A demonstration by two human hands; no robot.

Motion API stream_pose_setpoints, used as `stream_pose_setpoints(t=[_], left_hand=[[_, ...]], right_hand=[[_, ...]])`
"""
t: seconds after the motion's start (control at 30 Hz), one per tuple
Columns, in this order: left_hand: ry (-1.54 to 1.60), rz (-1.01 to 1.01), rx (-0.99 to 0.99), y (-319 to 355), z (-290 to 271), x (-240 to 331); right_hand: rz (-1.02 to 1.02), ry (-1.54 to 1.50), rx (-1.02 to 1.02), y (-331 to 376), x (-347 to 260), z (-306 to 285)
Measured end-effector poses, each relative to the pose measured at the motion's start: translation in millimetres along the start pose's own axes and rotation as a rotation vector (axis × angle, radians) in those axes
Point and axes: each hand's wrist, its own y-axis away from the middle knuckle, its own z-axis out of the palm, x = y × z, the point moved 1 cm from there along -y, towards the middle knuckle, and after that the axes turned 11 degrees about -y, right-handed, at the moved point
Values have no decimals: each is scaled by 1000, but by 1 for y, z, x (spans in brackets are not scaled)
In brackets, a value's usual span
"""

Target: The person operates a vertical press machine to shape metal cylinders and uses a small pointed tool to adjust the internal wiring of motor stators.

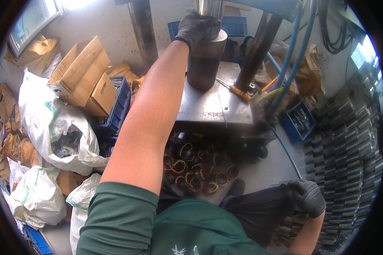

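My left hand [194, 28], in a dark grey glove, reaches up and forward and is closed round a shiny metal cylinder [209, 9]. Directly under it, a thicker dark cylinder [202, 63] with a bright top stands upright on a steel plate [200, 106]. Low at the right, my gloved right hand [309, 198] lies by my knee with its fingers curled. A thin teal rod or hose [287, 152] runs down to that hand; whether the fingers hold it is hidden. A screwdriver with an orange-brown handle [240, 93] lies on the plate near the dark cylinder.
Steel posts [259, 51] flank the plate, and blue hoses [294, 55] hang at the right. Wound copper rings [191, 170] lie beneath. Stacked metal parts [344, 161] fill the right. Cardboard boxes [78, 72], white sacks [38, 114] and a blue crate [120, 102] crowd the left.
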Motion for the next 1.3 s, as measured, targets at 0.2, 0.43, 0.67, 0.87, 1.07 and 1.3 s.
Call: stream_pose_setpoints(t=[0.2,0.43,0.67,0.87,1.07,1.3], left_hand=[[4,23,35,-1,1,-3],[-39,-12,1,-5,1,-6],[-17,46,50,3,5,4],[-33,43,149,11,2,13],[-202,-48,130,0,7,5],[-210,-11,-1,75,-5,55]], right_hand=[[129,-88,147,-3,0,-6],[73,-30,116,-1,-1,1],[14,15,346,-30,7,-34],[-334,483,804,-133,2,-111],[-271,232,883,-186,4,-139],[-174,340,877,-178,11,-144]])
